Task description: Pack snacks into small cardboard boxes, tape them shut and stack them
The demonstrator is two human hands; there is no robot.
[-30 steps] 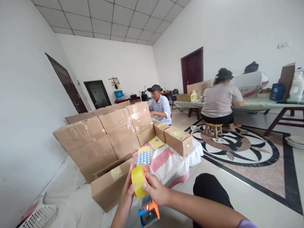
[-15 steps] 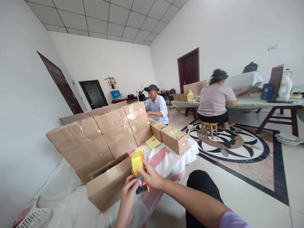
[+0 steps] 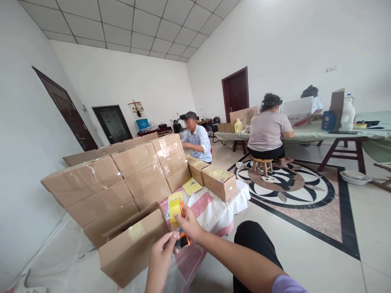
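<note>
My right hand [image 3: 190,223] is wrapped round a tape dispenser [image 3: 184,238] with orange and black parts, which carries a yellow roll of packing tape [image 3: 175,211]. Just below the roll, my left hand [image 3: 163,250] pinches the clear loose end of the tape. Left of both hands lies a brown cardboard box [image 3: 134,248] with its top flap up and a strip of tape on its side. My hands are in front of this box's right end and apart from it.
Stacked taped cartons [image 3: 100,183] form a wall behind the box. Closed boxes [image 3: 218,181] and a yellow card [image 3: 192,186] rest on the pink-and-white cloth [image 3: 200,209]. One person [image 3: 197,138] sits behind the cartons; another [image 3: 270,126] sits on a stool at the long table [image 3: 308,134].
My view has turned slightly right, so the scene shifts left. My left hand has drawn a little away from the tape roll, holding the tape end.
</note>
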